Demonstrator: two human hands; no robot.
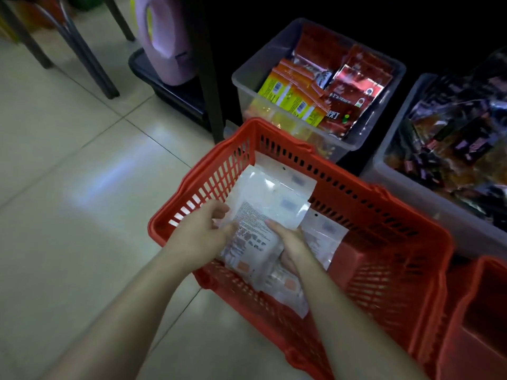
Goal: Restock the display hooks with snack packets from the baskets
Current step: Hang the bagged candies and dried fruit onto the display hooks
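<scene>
The left hand (201, 233) pinches the left edge of a white packet (253, 234), thumb on top and fingers curled under it. The right hand (292, 244) grips the same packet's right side, thumb lying along its printed face (the fingers beneath are hidden). The packet is tilted, held just above the near left part of a red basket (365, 187) that sits on the tiled floor (68, 174). More white packets (288, 178) lie inside the basket, under and beside the held one, some leaning against its far left wall. Just beyond the basket's far rim stands a clear bin (248, 69) holding orange-and-yellow packets (290, 91) on its left and dark red packets (351, 86) on its right. To the right of it, a second clear bin (397, 171) is filled with dark packets (461, 133). A second red basket (472, 311) sits at the near right, touching the first. Far left, a purple bottle (164, 42) stands in a dark tray (153, 78)
</scene>
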